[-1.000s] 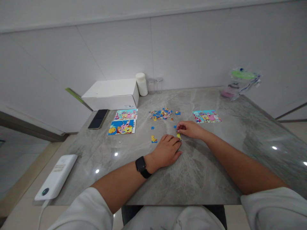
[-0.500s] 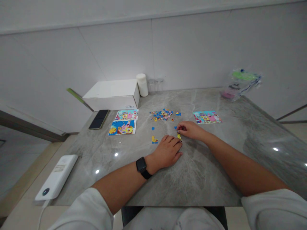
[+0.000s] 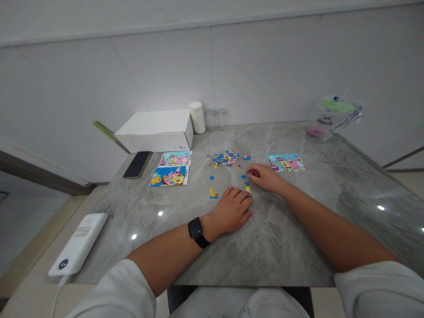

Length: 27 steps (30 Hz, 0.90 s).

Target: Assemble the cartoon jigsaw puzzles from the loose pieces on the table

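My left hand (image 3: 233, 209) lies palm down on the table, fingers stretched out, its fingertips beside yellow puzzle pieces (image 3: 247, 189). Curled together, the fingers of my right hand (image 3: 263, 177) are just right of a small blue puzzle piece (image 3: 243, 176); whether anything is pinched in them is hidden. Left of these pieces are a yellow-and-blue corner piece (image 3: 213, 193) and a single blue piece (image 3: 212, 178). Farther back is a heap of loose puzzle pieces (image 3: 223, 159), with one separate piece (image 3: 247, 157) to its right.
A cartoon picture card (image 3: 287, 162) lies at right, two more cards (image 3: 169, 176) at left. Beyond those are a phone (image 3: 137, 164), a white box (image 3: 155, 130), a white bottle (image 3: 198, 118) and clear jars (image 3: 221, 120). A plastic bag (image 3: 334, 117) and white power bank (image 3: 78, 244) sit near the edges.
My right hand has shifted slightly up and away from the right-hand pieces, uncovering more of the blue ones. My left hand stays in place.
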Each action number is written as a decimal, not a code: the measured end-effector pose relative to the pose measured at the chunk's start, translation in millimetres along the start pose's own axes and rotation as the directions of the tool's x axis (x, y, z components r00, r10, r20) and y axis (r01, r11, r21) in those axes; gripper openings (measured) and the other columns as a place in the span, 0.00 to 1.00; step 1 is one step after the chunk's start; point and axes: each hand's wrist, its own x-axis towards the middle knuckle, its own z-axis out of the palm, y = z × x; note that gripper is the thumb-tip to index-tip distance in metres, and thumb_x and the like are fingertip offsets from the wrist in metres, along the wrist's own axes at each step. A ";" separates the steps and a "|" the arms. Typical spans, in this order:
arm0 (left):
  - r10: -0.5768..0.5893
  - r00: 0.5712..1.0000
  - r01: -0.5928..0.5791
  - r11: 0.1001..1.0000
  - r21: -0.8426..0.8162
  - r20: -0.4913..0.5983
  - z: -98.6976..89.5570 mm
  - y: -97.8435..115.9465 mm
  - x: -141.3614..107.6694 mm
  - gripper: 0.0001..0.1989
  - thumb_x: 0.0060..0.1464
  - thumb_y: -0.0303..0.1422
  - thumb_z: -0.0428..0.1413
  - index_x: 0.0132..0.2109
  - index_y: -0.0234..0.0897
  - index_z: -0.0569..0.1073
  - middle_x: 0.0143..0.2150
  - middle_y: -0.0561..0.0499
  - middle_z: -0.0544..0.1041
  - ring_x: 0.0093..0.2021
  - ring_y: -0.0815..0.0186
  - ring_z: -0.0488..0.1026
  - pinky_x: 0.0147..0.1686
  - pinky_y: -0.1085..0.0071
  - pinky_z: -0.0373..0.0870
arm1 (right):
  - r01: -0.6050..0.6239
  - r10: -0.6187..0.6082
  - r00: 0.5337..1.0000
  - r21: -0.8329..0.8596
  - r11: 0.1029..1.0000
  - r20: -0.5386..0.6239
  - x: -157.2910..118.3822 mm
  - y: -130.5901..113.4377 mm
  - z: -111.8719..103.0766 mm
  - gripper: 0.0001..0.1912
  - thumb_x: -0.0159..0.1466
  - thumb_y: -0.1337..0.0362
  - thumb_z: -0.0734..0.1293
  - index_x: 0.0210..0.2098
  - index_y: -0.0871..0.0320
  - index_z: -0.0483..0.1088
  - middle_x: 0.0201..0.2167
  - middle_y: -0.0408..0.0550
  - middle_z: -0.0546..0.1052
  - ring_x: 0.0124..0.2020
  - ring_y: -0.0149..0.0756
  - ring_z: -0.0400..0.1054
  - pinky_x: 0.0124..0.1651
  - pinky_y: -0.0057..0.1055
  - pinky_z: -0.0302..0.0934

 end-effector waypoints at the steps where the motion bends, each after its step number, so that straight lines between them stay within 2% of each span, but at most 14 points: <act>1: -0.001 1.000 0.001 1.000 0.000 0.000 0.0 0.0 -0.1 0.16 0.68 0.40 0.56 0.59 0.39 0.73 0.63 0.43 0.75 0.61 0.52 0.69 0.65 0.49 0.62 | 0.007 -0.008 0.999 -0.029 1.000 -0.035 0.2 -1.1 1.1 0.09 0.66 0.64 0.68 0.44 0.56 0.78 0.37 0.49 0.80 0.34 0.38 0.71 0.42 0.34 0.64; 5: 0.000 1.000 0.000 1.000 -0.004 -0.001 1.2 -0.7 -0.7 0.17 0.68 0.40 0.56 0.59 0.39 0.73 0.64 0.43 0.74 0.61 0.51 0.69 0.66 0.49 0.61 | 0.045 -0.051 0.997 -0.117 0.992 -0.052 0.5 -5.4 6.9 0.09 0.68 0.63 0.69 0.45 0.55 0.80 0.42 0.53 0.80 0.42 0.42 0.73 0.49 0.37 0.65; 8: 0.001 1.000 -0.001 1.000 0.003 -0.006 2.1 -1.0 -0.9 0.17 0.69 0.41 0.56 0.59 0.40 0.73 0.63 0.42 0.74 0.61 0.51 0.69 0.65 0.49 0.62 | 0.049 -0.055 0.998 -0.134 0.990 -0.037 1.7 -4.3 9.1 0.08 0.66 0.65 0.70 0.43 0.57 0.80 0.43 0.54 0.79 0.43 0.42 0.73 0.50 0.37 0.65; 12: 0.006 1.000 -0.006 1.000 0.016 0.001 1.2 -0.6 -0.6 0.16 0.69 0.41 0.56 0.58 0.39 0.73 0.63 0.43 0.75 0.61 0.52 0.69 0.65 0.50 0.63 | -0.001 0.000 1.000 -0.078 0.997 -0.015 4.5 2.1 7.9 0.06 0.62 0.68 0.72 0.39 0.57 0.80 0.38 0.50 0.80 0.39 0.38 0.73 0.46 0.34 0.65; 15: 0.005 1.000 -0.005 1.000 0.017 0.007 -0.4 0.1 -0.2 0.17 0.69 0.41 0.56 0.59 0.39 0.73 0.64 0.43 0.74 0.61 0.52 0.69 0.65 0.50 0.63 | -0.058 0.057 0.998 0.041 0.997 0.030 5.8 6.6 5.3 0.04 0.62 0.65 0.71 0.36 0.56 0.79 0.33 0.45 0.80 0.34 0.35 0.72 0.42 0.31 0.64; 20: 0.006 1.000 -0.006 1.000 0.020 0.016 -1.7 0.9 0.5 0.17 0.68 0.41 0.56 0.58 0.38 0.74 0.64 0.43 0.75 0.60 0.52 0.70 0.64 0.50 0.64 | -0.088 0.065 0.992 0.224 0.971 0.107 6.4 10.6 0.8 0.08 0.62 0.59 0.71 0.35 0.56 0.78 0.29 0.43 0.80 0.31 0.34 0.71 0.37 0.29 0.63; 24: 0.002 1.000 -0.002 1.000 0.022 0.011 -1.3 0.8 0.8 0.17 0.68 0.41 0.56 0.58 0.38 0.74 0.64 0.43 0.75 0.61 0.52 0.70 0.65 0.50 0.63 | -0.111 0.079 0.984 0.202 0.973 0.161 6.6 10.5 -0.2 0.09 0.62 0.58 0.71 0.35 0.56 0.79 0.28 0.43 0.80 0.30 0.34 0.71 0.34 0.29 0.62; 27: 0.002 1.000 -0.002 1.000 0.023 0.012 0.0 0.4 0.3 0.17 0.68 0.41 0.56 0.58 0.38 0.74 0.64 0.43 0.74 0.61 0.52 0.69 0.65 0.50 0.63 | -0.125 0.109 0.986 0.127 0.984 0.128 6.5 7.8 1.1 0.06 0.62 0.61 0.71 0.35 0.56 0.79 0.29 0.43 0.80 0.31 0.34 0.72 0.35 0.28 0.62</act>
